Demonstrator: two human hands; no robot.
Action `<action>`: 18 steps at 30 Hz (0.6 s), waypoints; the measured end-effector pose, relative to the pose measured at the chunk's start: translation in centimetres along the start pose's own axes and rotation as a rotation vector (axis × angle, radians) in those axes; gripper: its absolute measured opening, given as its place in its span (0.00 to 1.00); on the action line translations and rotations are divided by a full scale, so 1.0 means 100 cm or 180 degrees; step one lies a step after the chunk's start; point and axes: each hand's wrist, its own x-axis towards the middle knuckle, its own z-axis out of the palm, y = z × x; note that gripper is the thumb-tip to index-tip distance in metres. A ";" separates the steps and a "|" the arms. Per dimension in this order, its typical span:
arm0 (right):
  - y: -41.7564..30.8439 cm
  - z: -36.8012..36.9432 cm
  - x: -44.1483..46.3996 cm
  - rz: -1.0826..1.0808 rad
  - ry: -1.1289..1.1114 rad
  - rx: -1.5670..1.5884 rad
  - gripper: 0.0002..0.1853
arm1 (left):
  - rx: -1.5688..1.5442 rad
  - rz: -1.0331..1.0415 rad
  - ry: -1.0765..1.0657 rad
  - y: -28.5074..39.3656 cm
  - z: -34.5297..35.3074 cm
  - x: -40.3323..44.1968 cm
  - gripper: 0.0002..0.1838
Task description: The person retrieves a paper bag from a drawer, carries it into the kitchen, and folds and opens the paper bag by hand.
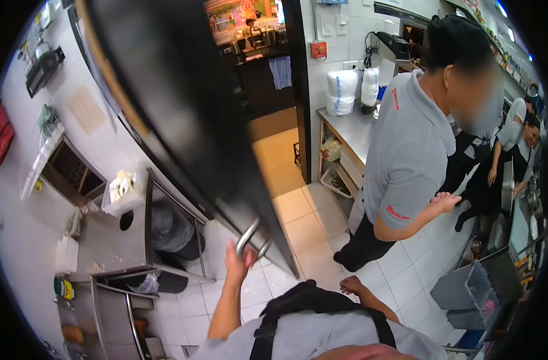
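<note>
A dark door (184, 114) stands partly open and tilted across the view, blurred along its face. My left hand (239, 263) is closed around its metal handle (248, 237), near the lower edge. Low in front of my body, my right hand (351, 285) has its fingers curled in, and I see nothing in them. A person in a grey polo shirt (406, 138) is standing just beyond my right hand, without touching it.
Through the doorway, a tiled floor (280, 159) leads to a lit counter area. On the left is a steel table (115, 240) with a lined bin (172, 228). At right are a steel counter (352, 132), grey bins (460, 288) and several other people.
</note>
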 end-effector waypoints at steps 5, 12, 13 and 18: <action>-0.077 0.015 0.032 -0.0513 -0.0496 -0.0771 0.16 | -0.0442 -0.0040 0.0713 -0.004 -0.074 -0.097 0.39; -0.218 0.068 0.111 -0.0944 -0.1151 -0.1674 0.16 | -0.0755 -0.0398 0.1940 -0.043 -0.112 -0.111 0.36; -0.240 0.082 0.129 -0.1038 -0.1276 -0.1831 0.16 | -0.0793 -0.0441 0.2056 -0.050 -0.117 -0.103 0.36; -0.348 0.161 0.207 -0.1993 -0.2021 -0.2966 0.16 | -0.0969 -0.0672 0.2398 -0.085 -0.149 -0.044 0.34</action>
